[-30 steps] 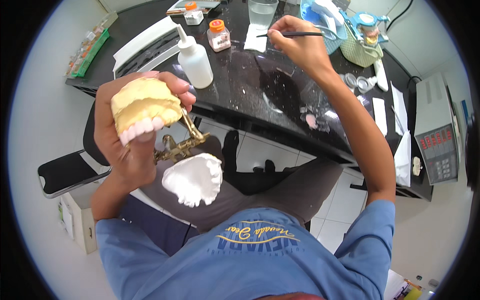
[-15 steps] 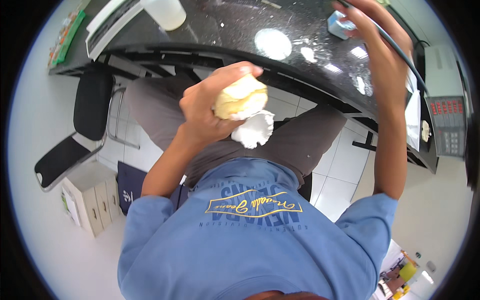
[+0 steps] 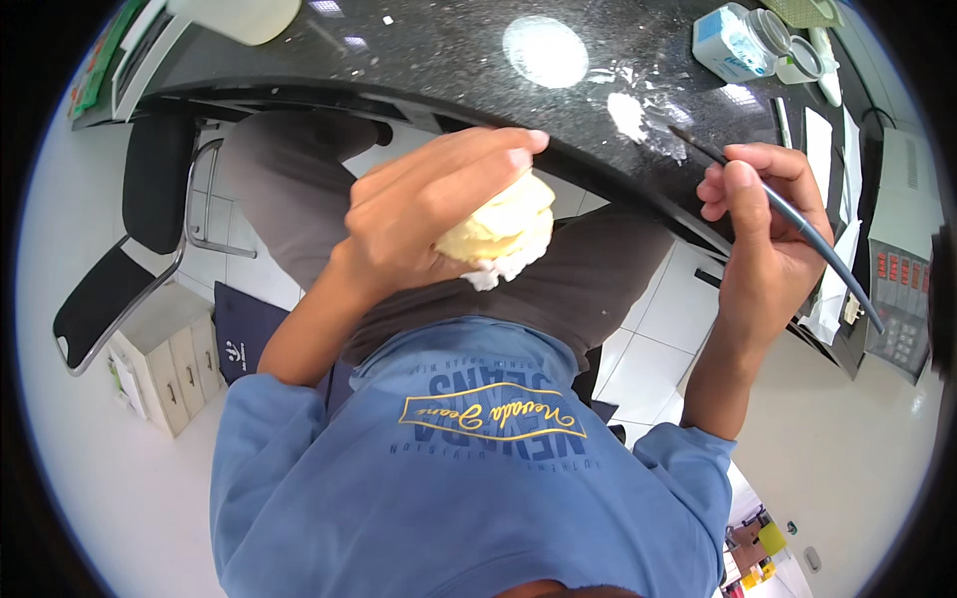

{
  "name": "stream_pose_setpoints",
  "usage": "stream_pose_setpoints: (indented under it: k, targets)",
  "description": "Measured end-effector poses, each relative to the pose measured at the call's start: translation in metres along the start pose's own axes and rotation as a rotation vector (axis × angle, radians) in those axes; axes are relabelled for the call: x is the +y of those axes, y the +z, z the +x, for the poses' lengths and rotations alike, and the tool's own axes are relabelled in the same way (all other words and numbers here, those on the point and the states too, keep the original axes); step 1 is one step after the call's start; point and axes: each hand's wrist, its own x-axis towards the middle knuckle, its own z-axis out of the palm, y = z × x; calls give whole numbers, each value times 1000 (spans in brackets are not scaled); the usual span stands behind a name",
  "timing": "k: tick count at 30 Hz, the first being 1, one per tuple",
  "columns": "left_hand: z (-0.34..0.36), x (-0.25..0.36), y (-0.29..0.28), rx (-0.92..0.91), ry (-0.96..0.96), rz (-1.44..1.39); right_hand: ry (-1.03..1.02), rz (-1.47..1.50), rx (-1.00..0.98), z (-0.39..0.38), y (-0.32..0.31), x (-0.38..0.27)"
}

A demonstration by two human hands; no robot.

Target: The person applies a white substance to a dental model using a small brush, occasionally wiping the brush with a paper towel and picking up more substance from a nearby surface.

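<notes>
My left hand (image 3: 414,214) is wrapped round a pale yellow, rough plaster-like lump (image 3: 503,224) and holds it over my lap. Ragged white material (image 3: 498,267) shows along the lump's lower edge; whether it is attached is hidden. My right hand (image 3: 766,224) pinches a thin brush (image 3: 812,237) with a blue-grey handle. The brush's dark tip points up and left, just above a white smear (image 3: 628,118) on the black tabletop (image 3: 449,60). Beyond it, near the far right, lies a blue-and-white jar (image 3: 736,45), with a small open-mouthed container (image 3: 799,62) beside it.
A translucent white container (image 3: 244,15) stands at the far left of the table. Papers (image 3: 832,269) and a grey keypad device with red digits (image 3: 897,299) are at the right. A black chair (image 3: 164,189) and a small drawer cabinet (image 3: 169,369) stand to the left.
My right hand has drawn back from the jar toward me with the brush, whose tip is now lower over the table. The lump has tilted, and less of the white material shows below it.
</notes>
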Motion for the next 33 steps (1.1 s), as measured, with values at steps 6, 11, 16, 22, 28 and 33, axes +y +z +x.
stream_pose_setpoints:
  k: [6,11,16,22,28,33]
  targets:
    - [-1,-5,8,130,2,5,33,-29,-48,2,3,4]
    - [3,-2,5,70,-11,51,23,-35,-59,3,3,7]
    - [6,2,4,37,-61,57,-51,-112,-143,4,-3,12]
    - [5,3,5,44,-95,21,-57,-136,-129,3,-2,10]
    - [4,3,4,31,-97,38,-9,-87,-53,2,0,10]
    - [6,5,3,39,-105,43,-10,-82,-68,3,1,9]
